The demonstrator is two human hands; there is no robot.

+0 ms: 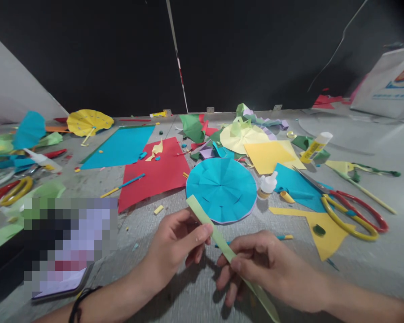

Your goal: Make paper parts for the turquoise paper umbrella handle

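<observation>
A long light green paper strip (218, 237) runs diagonally between both hands, low in the middle of the view. My left hand (177, 244) pinches its upper part between thumb and fingers. My right hand (259, 267) grips it lower down, and the strip's tail passes under the wrist toward the bottom edge. Just beyond the hands lies a round blue folded paper disc (222, 188) on the grey table (175, 211).
Red (155, 172), blue (121, 146) and yellow (269, 154) paper sheets lie around. Red-and-yellow scissors (353, 213) rest at right, a small glue bottle (267, 185) and a glue stick (316, 147) nearby. A yellow paper umbrella (87, 121) sits far left. A blurred-out object lies at lower left.
</observation>
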